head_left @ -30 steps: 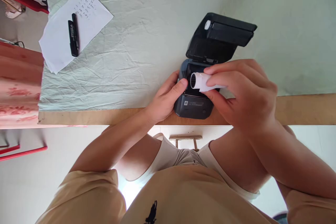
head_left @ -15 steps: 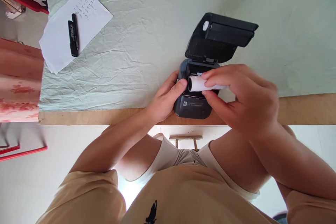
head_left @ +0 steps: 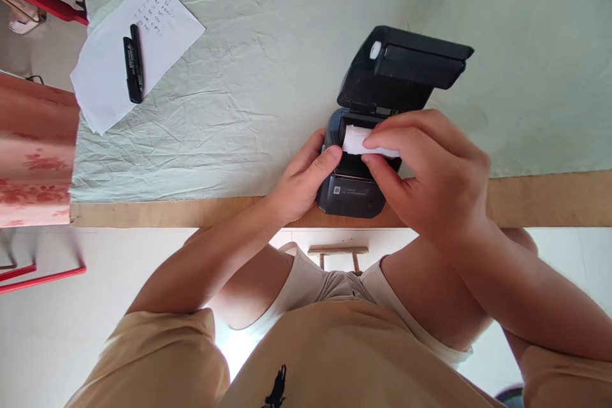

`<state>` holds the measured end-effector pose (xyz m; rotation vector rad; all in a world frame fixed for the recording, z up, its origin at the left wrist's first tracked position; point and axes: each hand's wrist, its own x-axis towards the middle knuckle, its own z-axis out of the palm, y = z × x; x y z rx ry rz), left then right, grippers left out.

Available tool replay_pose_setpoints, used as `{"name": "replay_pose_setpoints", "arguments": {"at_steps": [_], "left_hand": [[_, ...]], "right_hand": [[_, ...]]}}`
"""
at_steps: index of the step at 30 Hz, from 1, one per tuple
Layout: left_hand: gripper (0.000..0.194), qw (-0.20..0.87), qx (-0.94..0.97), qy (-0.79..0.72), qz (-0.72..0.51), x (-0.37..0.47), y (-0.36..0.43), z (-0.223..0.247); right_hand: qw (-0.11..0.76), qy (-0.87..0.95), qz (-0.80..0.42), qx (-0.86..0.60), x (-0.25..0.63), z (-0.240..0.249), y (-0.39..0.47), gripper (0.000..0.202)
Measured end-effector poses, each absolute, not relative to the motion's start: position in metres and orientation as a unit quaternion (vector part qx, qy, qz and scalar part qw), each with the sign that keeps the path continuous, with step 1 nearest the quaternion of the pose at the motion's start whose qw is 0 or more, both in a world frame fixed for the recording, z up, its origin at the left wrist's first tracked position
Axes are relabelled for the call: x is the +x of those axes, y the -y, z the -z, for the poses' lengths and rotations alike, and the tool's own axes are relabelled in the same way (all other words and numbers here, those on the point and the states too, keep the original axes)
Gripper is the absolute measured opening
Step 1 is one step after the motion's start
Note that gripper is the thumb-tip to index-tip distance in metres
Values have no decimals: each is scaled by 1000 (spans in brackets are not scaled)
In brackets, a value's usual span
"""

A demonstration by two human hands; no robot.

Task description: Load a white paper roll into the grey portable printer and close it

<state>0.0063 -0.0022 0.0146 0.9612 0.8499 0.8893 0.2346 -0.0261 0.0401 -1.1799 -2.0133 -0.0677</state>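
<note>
A dark label printer (head_left: pixel 351 196) stands at the table's front edge, its black lid (head_left: pixel 408 64) swung up and back. My left hand (head_left: pixel 303 182) grips the printer's left side, thumb on the rim of the open compartment. Between the thumb and fingers of my right hand (head_left: pixel 435 172) is a white paper roll (head_left: pixel 355 139), lying crosswise within the compartment opening. My fingers cover the roll's right part. Whether it touches the compartment floor cannot be seen.
White sheets with handwriting (head_left: pixel 167 44) lie on the green tablecloth (head_left: pixel 268 76) at the left, with black pens (head_left: pixel 134 67) on them. A red chair frame and floral cloth (head_left: pixel 36 159) are at the far left.
My right hand has moved left and slightly away from me, bringing the roll down into the printer's compartment. The roll's hollow end no longer shows. My left hand has stayed in place.
</note>
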Motion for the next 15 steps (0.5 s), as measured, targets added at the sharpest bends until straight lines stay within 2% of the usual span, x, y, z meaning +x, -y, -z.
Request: {"name": "replay_pose_setpoints", "arguments": {"at_steps": [7,12,15], "left_hand": [[68,710,434,-380,-405,6,2,-14],[67,704,446,-378,-404,5,3,-13],[69,703,450,-382,-397,4,3,-13]], "right_hand": [[396,802,-19,-447,234,-40,23,25],[368,814,-19,-449,238,-49,26,25],[380,809,-18,-449,238,-51,26,27]]}}
